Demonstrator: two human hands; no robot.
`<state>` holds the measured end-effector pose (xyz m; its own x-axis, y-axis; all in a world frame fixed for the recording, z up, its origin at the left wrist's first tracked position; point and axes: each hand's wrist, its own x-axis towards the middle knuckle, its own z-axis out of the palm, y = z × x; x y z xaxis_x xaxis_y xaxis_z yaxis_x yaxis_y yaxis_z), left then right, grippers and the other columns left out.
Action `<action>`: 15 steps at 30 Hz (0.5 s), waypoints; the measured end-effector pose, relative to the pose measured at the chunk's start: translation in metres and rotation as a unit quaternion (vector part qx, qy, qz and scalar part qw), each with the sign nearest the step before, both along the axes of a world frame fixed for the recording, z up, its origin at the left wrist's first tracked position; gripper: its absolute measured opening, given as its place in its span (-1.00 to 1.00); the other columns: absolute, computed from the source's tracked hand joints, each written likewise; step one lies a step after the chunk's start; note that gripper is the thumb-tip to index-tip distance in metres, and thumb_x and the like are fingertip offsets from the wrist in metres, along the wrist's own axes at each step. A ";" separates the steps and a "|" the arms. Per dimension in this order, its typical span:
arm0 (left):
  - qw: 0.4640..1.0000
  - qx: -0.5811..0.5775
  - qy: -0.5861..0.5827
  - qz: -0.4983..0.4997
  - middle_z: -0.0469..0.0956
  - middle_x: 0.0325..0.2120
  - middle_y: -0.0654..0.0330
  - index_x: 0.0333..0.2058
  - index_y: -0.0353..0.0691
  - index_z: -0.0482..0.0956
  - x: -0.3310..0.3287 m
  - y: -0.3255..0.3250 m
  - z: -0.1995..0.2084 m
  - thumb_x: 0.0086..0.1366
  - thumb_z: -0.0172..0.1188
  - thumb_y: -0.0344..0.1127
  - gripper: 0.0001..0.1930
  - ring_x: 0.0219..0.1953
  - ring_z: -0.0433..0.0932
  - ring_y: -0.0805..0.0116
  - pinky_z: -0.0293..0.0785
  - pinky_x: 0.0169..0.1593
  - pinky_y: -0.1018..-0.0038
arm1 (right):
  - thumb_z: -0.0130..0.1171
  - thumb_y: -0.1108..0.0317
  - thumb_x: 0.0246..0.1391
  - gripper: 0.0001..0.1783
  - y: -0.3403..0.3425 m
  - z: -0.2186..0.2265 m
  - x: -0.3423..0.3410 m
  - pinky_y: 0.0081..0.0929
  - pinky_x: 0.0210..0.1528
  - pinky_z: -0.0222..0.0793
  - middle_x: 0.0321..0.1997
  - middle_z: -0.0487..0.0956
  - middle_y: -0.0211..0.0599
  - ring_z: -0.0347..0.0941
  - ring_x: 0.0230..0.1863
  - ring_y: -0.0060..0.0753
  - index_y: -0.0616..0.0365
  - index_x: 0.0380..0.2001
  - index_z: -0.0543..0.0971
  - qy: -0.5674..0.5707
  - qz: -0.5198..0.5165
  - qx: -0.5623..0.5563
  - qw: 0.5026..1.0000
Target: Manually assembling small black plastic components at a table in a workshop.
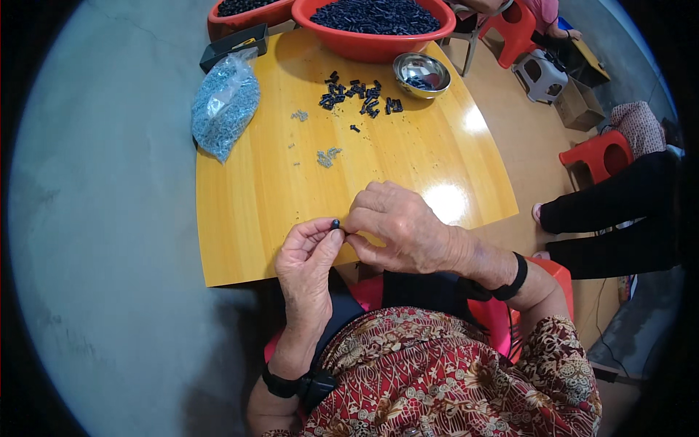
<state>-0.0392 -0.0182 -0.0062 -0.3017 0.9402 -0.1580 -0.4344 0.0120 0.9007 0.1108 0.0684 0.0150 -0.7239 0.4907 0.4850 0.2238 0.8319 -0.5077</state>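
Near the front edge of the yellow table [240, 218], my left hand [306, 262] pinches a small black plastic part [336, 224] between thumb and fingers. Close beside it, my right hand [397, 226] has thumb and fingertips pressed together at the part; what they grip is too small to make out. Farther up the table lies a little pile of silvery screw-like pieces [328, 156], with a smaller pile behind it. Several black parts [357, 95] are scattered beyond, and a single black part [354, 128] lies apart from them.
A big red basin [371, 49] full of black parts stands at the far edge, a steel bowl [421, 76] at its right. On the left, a plastic bag [227, 102] of silvery pieces leans near a black tray [233, 48]. Red stools [598, 155] and other people are at the right.
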 end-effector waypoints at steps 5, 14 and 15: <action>0.999 -0.003 0.034 -0.003 0.58 -0.34 0.18 -0.18 -0.40 0.51 0.000 -0.004 0.001 0.25 0.15 -0.58 -0.84 -0.30 0.55 0.53 0.47 -0.11 0.63 | 0.31 0.48 -0.20 -0.77 -0.009 -0.002 0.002 -0.31 -0.33 0.37 -0.46 0.47 -0.24 0.45 -0.37 -0.14 0.16 -0.39 0.52 -0.016 -0.013 0.018 1.000; 0.994 -0.016 -0.106 -0.016 0.54 -0.28 0.23 -0.14 -0.29 0.48 -0.003 -0.009 -0.009 0.29 0.17 -0.47 -0.82 -0.29 0.50 0.56 0.46 -0.18 0.65 | 0.31 0.41 -0.10 -0.83 -0.019 -0.015 0.002 -0.33 -0.30 0.42 -0.44 0.54 -0.22 0.51 -0.35 -0.18 0.21 -0.42 0.54 0.104 -0.020 -0.108 0.989; 0.993 -0.015 -0.116 -0.014 0.54 -0.28 0.23 -0.14 -0.28 0.48 -0.003 -0.008 -0.010 0.29 0.17 -0.46 -0.82 -0.28 0.50 0.55 0.46 -0.17 0.64 | 0.31 0.42 -0.10 -0.83 -0.019 -0.015 0.001 -0.35 -0.32 0.43 -0.45 0.54 -0.22 0.52 -0.36 -0.19 0.21 -0.43 0.54 0.112 -0.028 -0.111 0.987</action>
